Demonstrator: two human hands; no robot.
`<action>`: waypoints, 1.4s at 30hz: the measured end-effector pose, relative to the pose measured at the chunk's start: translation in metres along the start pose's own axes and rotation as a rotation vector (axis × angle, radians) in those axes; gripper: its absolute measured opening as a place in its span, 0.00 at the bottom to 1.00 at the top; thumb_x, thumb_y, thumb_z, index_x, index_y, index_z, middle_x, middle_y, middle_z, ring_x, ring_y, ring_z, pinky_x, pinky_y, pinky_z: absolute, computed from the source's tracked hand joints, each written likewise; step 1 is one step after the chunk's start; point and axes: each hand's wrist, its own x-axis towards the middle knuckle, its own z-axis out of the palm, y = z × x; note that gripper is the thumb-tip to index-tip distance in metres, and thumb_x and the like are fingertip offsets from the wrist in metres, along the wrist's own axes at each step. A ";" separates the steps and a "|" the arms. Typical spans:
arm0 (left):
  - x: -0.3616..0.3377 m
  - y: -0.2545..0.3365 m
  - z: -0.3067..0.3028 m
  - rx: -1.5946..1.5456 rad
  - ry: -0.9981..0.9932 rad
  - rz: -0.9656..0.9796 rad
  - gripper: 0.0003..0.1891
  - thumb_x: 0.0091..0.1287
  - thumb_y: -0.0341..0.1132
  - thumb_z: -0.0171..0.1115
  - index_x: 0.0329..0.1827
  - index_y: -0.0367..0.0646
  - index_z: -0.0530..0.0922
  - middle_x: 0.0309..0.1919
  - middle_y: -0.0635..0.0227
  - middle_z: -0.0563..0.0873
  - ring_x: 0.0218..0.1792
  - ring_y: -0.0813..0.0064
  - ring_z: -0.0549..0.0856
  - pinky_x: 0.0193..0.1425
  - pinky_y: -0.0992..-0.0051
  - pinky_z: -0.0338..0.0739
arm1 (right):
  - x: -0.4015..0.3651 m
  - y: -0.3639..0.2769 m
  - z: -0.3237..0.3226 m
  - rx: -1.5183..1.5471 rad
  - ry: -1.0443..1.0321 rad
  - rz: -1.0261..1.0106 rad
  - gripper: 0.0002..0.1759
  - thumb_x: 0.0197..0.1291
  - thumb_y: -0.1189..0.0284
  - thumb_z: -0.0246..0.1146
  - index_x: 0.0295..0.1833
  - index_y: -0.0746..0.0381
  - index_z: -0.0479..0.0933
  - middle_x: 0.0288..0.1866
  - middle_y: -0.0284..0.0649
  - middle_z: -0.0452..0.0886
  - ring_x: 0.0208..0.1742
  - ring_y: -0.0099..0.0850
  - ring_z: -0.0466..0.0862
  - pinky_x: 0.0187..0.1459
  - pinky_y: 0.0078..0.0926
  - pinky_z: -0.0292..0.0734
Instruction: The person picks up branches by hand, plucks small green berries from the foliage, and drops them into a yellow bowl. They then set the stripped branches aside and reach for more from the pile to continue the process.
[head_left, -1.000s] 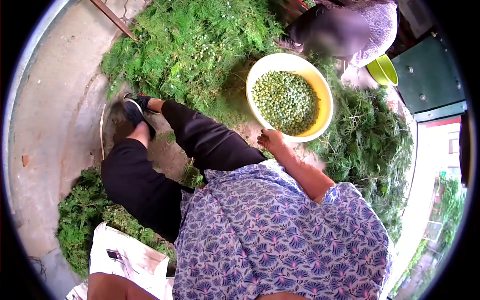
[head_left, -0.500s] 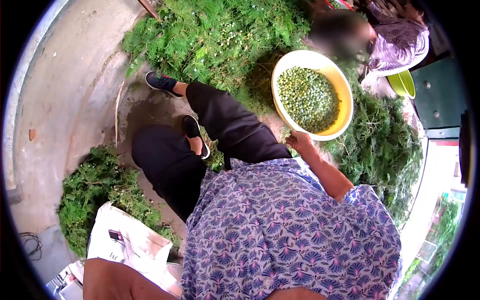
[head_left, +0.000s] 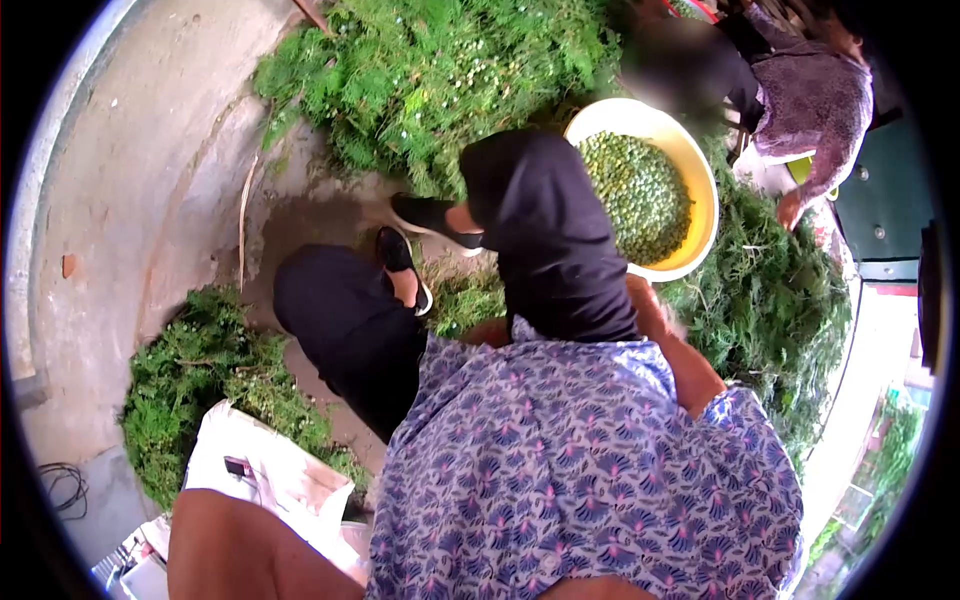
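Tub (head_left: 704,200) of green berries (head_left: 640,195) stands beside the right knee (head_left: 520,180); right hand (head_left: 646,302) is near its rim, grip unclear; left hand is out of view.

right hand (head_left: 643,297) — partly hidden, seemingly by trouser leg (head_left: 555,230) | left arm (head_left: 240,550) — cut by bottom edge

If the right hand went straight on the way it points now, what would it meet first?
Probably the yellow basin, at its near rim; the right hand looks very close, though contact is unclear.
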 end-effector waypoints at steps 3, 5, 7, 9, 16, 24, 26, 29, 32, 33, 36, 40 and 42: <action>0.003 -0.001 -0.001 -0.019 -0.013 -0.012 0.09 0.59 0.39 0.58 0.40 0.50 0.79 0.46 0.73 0.77 0.40 0.82 0.74 0.64 0.70 0.50 | -0.008 -0.005 0.000 -0.002 0.043 0.100 0.14 0.61 0.65 0.52 0.43 0.65 0.71 0.36 0.36 0.71 0.35 0.26 0.71 0.37 0.25 0.70; 0.004 -0.003 -0.001 -0.035 -0.014 -0.018 0.09 0.59 0.40 0.58 0.40 0.51 0.79 0.46 0.74 0.77 0.40 0.83 0.74 0.65 0.70 0.48 | -0.019 -0.002 -0.006 -0.012 0.062 0.106 0.13 0.61 0.65 0.52 0.42 0.64 0.71 0.35 0.36 0.71 0.34 0.26 0.71 0.36 0.25 0.71; 0.006 -0.004 -0.001 -0.053 -0.019 -0.023 0.09 0.59 0.41 0.58 0.40 0.51 0.79 0.47 0.74 0.76 0.40 0.84 0.74 0.66 0.70 0.47 | -0.025 0.000 -0.008 -0.022 0.072 0.109 0.13 0.60 0.65 0.53 0.42 0.64 0.71 0.34 0.36 0.72 0.33 0.26 0.71 0.35 0.25 0.71; 0.009 -0.007 -0.001 -0.066 -0.025 -0.029 0.09 0.59 0.41 0.59 0.40 0.52 0.79 0.47 0.75 0.76 0.40 0.85 0.74 0.66 0.70 0.46 | -0.031 0.001 -0.008 -0.032 0.078 0.111 0.12 0.60 0.65 0.53 0.41 0.64 0.71 0.33 0.36 0.72 0.32 0.27 0.71 0.34 0.25 0.71; -0.001 -0.050 0.000 -0.213 -0.034 -0.135 0.10 0.59 0.44 0.60 0.41 0.54 0.79 0.49 0.78 0.75 0.39 0.87 0.73 0.69 0.70 0.42 | -0.044 0.005 -0.015 -0.052 0.105 0.104 0.11 0.59 0.66 0.55 0.38 0.64 0.72 0.31 0.36 0.72 0.29 0.27 0.73 0.30 0.25 0.71; -0.069 -0.176 0.006 -0.431 0.163 -0.649 0.24 0.69 0.50 0.40 0.35 0.37 0.78 0.38 0.59 0.83 0.42 0.64 0.80 0.51 0.65 0.71 | -0.046 0.006 -0.026 -0.097 0.117 0.080 0.09 0.57 0.67 0.56 0.35 0.63 0.73 0.28 0.35 0.73 0.26 0.28 0.74 0.26 0.25 0.71; -0.086 -0.193 0.010 -0.405 0.233 -0.682 0.18 0.67 0.45 0.47 0.34 0.40 0.78 0.39 0.59 0.83 0.40 0.67 0.81 0.49 0.67 0.72 | -0.048 0.007 -0.028 -0.106 0.122 0.068 0.09 0.57 0.68 0.57 0.34 0.63 0.73 0.27 0.35 0.74 0.25 0.28 0.74 0.25 0.25 0.71; -0.100 -0.208 0.016 -0.423 0.287 -0.833 0.17 0.65 0.47 0.50 0.35 0.40 0.76 0.38 0.59 0.82 0.40 0.69 0.79 0.50 0.68 0.72 | -0.047 0.007 -0.032 -0.122 0.129 0.041 0.08 0.56 0.68 0.57 0.33 0.63 0.73 0.26 0.35 0.74 0.23 0.28 0.75 0.24 0.25 0.71; -0.107 -0.226 0.021 -0.380 0.343 -0.928 0.15 0.65 0.44 0.52 0.35 0.39 0.75 0.37 0.61 0.81 0.37 0.71 0.78 0.48 0.70 0.72 | -0.042 0.006 -0.029 -0.137 0.132 0.019 0.08 0.56 0.68 0.58 0.32 0.62 0.74 0.25 0.35 0.74 0.22 0.29 0.75 0.22 0.25 0.71; -0.107 -0.230 0.023 -0.366 0.349 -0.955 0.15 0.65 0.44 0.53 0.36 0.38 0.75 0.37 0.60 0.81 0.37 0.71 0.78 0.47 0.71 0.73 | -0.040 0.007 -0.029 -0.137 0.134 0.013 0.08 0.56 0.69 0.58 0.32 0.62 0.74 0.24 0.35 0.74 0.22 0.29 0.75 0.22 0.25 0.71; -0.109 -0.245 0.028 -0.351 0.355 -1.010 0.14 0.64 0.42 0.54 0.38 0.38 0.75 0.37 0.61 0.81 0.37 0.72 0.77 0.45 0.73 0.73 | -0.035 0.002 -0.030 -0.156 0.133 -0.039 0.07 0.55 0.69 0.59 0.30 0.62 0.74 0.23 0.35 0.75 0.20 0.29 0.76 0.20 0.25 0.72; -0.107 -0.272 0.031 -0.371 0.436 -1.147 0.14 0.63 0.43 0.55 0.41 0.39 0.74 0.38 0.64 0.80 0.36 0.74 0.77 0.46 0.74 0.73 | 0.007 -0.017 -0.051 0.064 -0.016 -0.490 0.11 0.53 0.67 0.60 0.23 0.62 0.75 0.16 0.31 0.73 0.16 0.26 0.74 0.16 0.20 0.67; -0.106 -0.290 0.034 -0.376 0.486 -1.210 0.14 0.63 0.43 0.56 0.41 0.40 0.74 0.39 0.66 0.80 0.37 0.76 0.77 0.46 0.74 0.73 | 0.059 -0.039 -0.065 -0.146 0.041 -0.521 0.12 0.53 0.67 0.60 0.23 0.63 0.75 0.17 0.32 0.74 0.16 0.25 0.74 0.16 0.20 0.67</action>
